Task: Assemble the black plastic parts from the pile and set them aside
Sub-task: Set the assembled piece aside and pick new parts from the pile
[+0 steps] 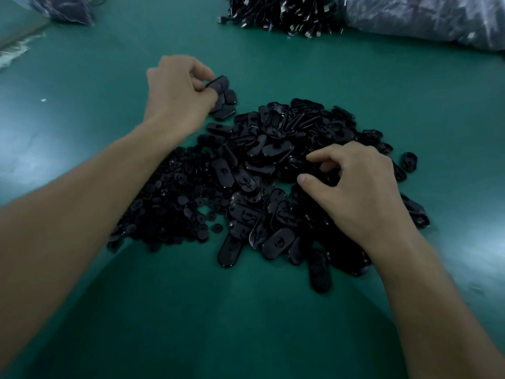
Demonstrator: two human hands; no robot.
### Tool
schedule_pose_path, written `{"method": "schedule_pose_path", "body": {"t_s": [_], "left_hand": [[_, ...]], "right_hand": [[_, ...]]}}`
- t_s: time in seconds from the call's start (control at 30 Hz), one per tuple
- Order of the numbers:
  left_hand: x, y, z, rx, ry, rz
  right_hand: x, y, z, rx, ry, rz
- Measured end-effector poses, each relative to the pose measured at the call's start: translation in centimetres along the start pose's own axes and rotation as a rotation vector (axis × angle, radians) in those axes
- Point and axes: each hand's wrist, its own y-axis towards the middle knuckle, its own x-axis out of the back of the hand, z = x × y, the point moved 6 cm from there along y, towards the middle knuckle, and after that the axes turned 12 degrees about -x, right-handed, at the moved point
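Note:
A big pile of black oval plastic shells (pixel 273 149) lies in the middle of the green table. A heap of small black round parts (pixel 169 203) adjoins it on the left. My left hand (pixel 177 91) pinches one black oval part (pixel 220 82) just above a small group of set-aside parts (pixel 226 105) at the pile's far left. Over the right side of the pile, my right hand (pixel 360 187) has its fingers curled down among the shells; whether it holds one is hidden.
A heap of black cables with metal plugs (pixel 284 15) lies at the far edge. A clear plastic bag (pixel 426 17) sits at the far right, another bag (pixel 65 6) at the far left. The green table (pixel 246 324) is bare near me.

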Motion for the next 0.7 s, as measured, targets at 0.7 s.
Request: {"method": "schedule_pose_path", "body": {"t_s": [0.7], "left_hand": [[-0.4,0.7,0.9,0.046,-0.063,-0.135]], "right_hand": [[0.4,0.1,0.3,0.009,0.157,-0.047]]}}
